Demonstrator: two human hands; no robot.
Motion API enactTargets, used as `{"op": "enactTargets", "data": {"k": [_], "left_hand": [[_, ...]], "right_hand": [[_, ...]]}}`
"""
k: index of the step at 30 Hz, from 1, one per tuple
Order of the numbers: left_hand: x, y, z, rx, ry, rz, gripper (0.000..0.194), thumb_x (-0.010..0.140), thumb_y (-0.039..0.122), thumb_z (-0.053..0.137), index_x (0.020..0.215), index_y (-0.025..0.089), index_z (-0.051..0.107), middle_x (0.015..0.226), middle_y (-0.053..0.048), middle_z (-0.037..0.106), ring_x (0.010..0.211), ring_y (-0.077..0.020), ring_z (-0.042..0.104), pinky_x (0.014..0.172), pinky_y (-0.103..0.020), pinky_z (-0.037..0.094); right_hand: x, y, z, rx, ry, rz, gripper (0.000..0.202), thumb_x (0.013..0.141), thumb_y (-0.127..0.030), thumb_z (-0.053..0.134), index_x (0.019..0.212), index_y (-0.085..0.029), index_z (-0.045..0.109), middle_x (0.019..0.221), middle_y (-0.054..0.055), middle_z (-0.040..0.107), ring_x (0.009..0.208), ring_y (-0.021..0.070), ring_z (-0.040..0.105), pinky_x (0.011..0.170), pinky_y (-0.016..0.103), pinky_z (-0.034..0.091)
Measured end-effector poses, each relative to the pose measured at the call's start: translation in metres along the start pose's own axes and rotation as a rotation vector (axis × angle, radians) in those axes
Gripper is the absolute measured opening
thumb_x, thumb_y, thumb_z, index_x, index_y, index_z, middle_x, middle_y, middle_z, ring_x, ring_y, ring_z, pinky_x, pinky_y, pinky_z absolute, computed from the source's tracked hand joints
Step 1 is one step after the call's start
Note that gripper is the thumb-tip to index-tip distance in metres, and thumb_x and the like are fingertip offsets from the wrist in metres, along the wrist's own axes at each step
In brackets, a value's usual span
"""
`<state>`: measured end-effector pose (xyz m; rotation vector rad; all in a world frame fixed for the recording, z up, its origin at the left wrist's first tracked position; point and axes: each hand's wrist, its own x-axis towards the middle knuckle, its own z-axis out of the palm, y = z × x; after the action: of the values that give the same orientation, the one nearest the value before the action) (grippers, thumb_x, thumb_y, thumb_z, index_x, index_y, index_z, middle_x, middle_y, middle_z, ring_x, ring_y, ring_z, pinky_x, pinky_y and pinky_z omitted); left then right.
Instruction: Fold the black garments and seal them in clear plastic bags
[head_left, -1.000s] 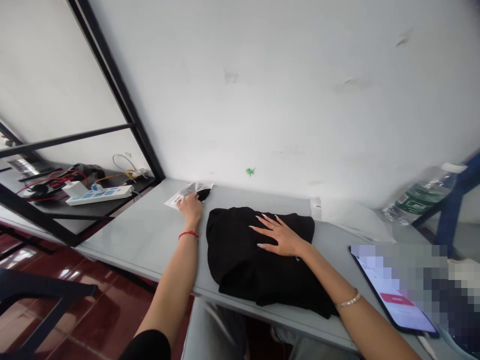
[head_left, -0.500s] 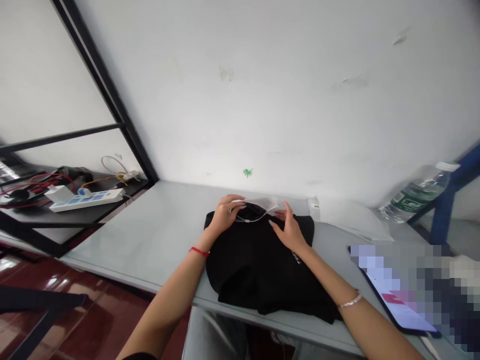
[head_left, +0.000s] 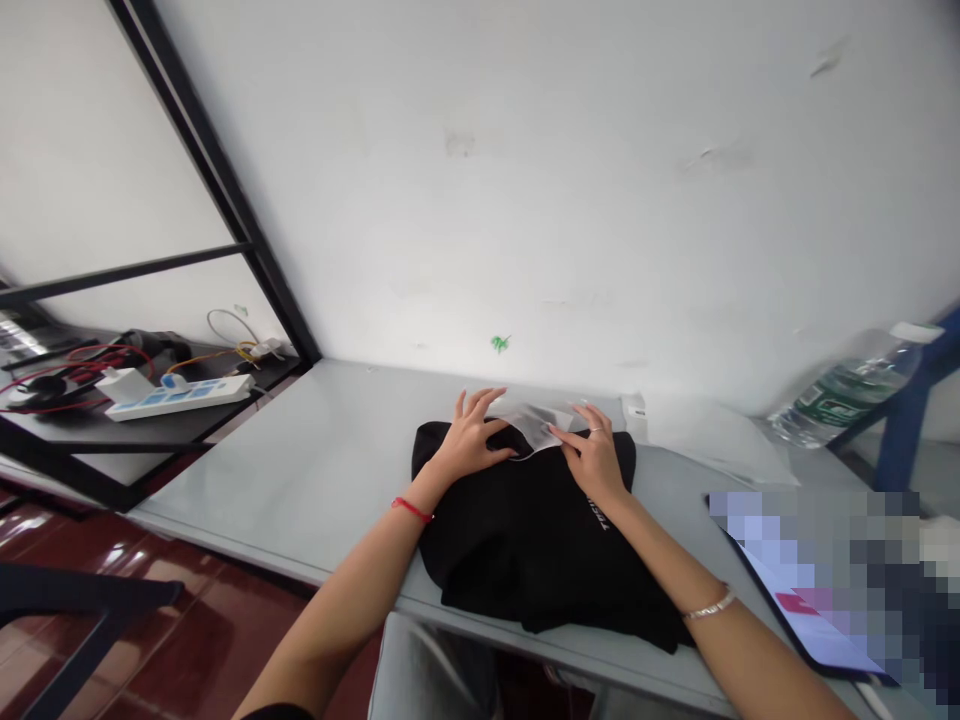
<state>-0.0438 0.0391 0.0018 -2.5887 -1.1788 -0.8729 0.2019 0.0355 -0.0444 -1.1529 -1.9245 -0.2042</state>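
Note:
A folded black garment [head_left: 517, 530] with white lettering lies on the grey table. Over its far edge stands a small clear plastic piece, apparently a bag [head_left: 536, 428], with a pale rim. At the left end of this plastic is my left hand [head_left: 474, 440], fingers spread and thumb by the rim. My right hand [head_left: 598, 462] grips the plastic's right side between thumb and fingers. Both wrists rest close to the garment. Part of the plastic is hidden behind my fingers.
Clear plastic wrapping [head_left: 705, 430] lies along the wall on the right. A water bottle [head_left: 847, 390] leans near a blue frame [head_left: 896, 420]. A phone or tablet [head_left: 817, 620] lies at front right. On the left shelf is a power strip [head_left: 180, 398] among cables.
My left hand has loosened from a pinch, its fingers now spread. My right fingers have closed on the plastic, which now shows as a wider sheet between my hands.

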Motion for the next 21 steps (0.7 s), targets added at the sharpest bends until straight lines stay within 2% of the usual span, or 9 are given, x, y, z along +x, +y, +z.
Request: {"op": "enactTargets", "data": {"k": [2,5,7,9,12,16,21], "left_hand": [[0.000,0.001,0.003,0.025,-0.025,0.012,0.042,0.071,0.034,0.079,0.111,0.025,0.071,0.148,-0.016,0.039,0.135,-0.0403,0.035,0.111,-0.070,0.014],[-0.001,0.001,0.006,0.047,-0.020,0.048,0.029,0.074,0.019,0.073,0.102,0.026,0.074,0.149,-0.013,0.039,0.136,-0.0405,0.033,0.110,-0.073,0.013],[0.000,0.000,0.007,0.035,0.019,0.097,0.030,0.077,0.008,0.065,0.099,0.027,0.074,0.147,-0.010,0.041,0.136,-0.0377,0.034,0.110,-0.072,0.017],[0.000,-0.001,0.008,-0.014,0.089,0.154,0.035,0.081,0.003,0.057,0.102,0.027,0.072,0.145,-0.010,0.042,0.135,-0.0337,0.036,0.109,-0.068,0.027],[0.001,-0.002,0.007,-0.096,0.219,0.214,0.033,0.087,0.005,0.049,0.107,0.023,0.068,0.141,-0.012,0.045,0.133,-0.0290,0.039,0.106,-0.057,0.040],[0.001,0.000,0.005,-0.125,0.369,0.275,0.029,0.093,0.009,0.043,0.112,0.019,0.062,0.131,-0.014,0.054,0.125,-0.0257,0.049,0.105,-0.054,0.042],[0.002,0.024,-0.001,-0.231,0.461,0.403,0.030,0.095,0.009,0.040,0.118,0.015,0.058,0.113,-0.013,0.064,0.111,-0.0207,0.060,0.096,-0.043,0.051]], "right_hand": [[0.000,-0.001,-0.002,-0.015,-0.008,-0.042,0.032,0.092,-0.017,0.048,0.101,-0.026,0.077,0.131,0.012,0.050,0.132,0.0325,0.037,0.103,0.053,0.045],[0.002,-0.003,-0.004,-0.074,-0.029,-0.056,0.032,0.091,-0.016,0.050,0.109,-0.027,0.074,0.138,0.011,0.046,0.135,0.0333,0.035,0.104,0.054,0.044],[0.004,-0.004,-0.006,-0.134,-0.056,-0.048,0.038,0.088,-0.014,0.054,0.120,-0.027,0.068,0.147,0.011,0.038,0.139,0.0364,0.029,0.105,0.057,0.041],[0.006,-0.003,-0.007,-0.190,-0.085,-0.050,0.043,0.085,-0.012,0.056,0.124,-0.027,0.065,0.153,0.010,0.030,0.142,0.0389,0.023,0.106,0.058,0.039],[0.011,0.003,-0.011,-0.249,-0.108,-0.074,0.040,0.082,-0.005,0.054,0.109,-0.026,0.073,0.154,0.007,0.031,0.143,0.0373,0.021,0.107,0.055,0.038],[0.019,0.020,-0.027,-0.333,-0.033,-0.078,0.041,0.078,0.000,0.052,0.098,-0.026,0.076,0.150,0.006,0.040,0.141,0.0338,0.026,0.107,0.054,0.038],[0.026,0.044,-0.055,-0.408,0.138,-0.093,0.029,0.086,-0.015,0.056,0.104,-0.029,0.074,0.143,0.007,0.048,0.137,0.0308,0.032,0.106,0.049,0.039]]}}
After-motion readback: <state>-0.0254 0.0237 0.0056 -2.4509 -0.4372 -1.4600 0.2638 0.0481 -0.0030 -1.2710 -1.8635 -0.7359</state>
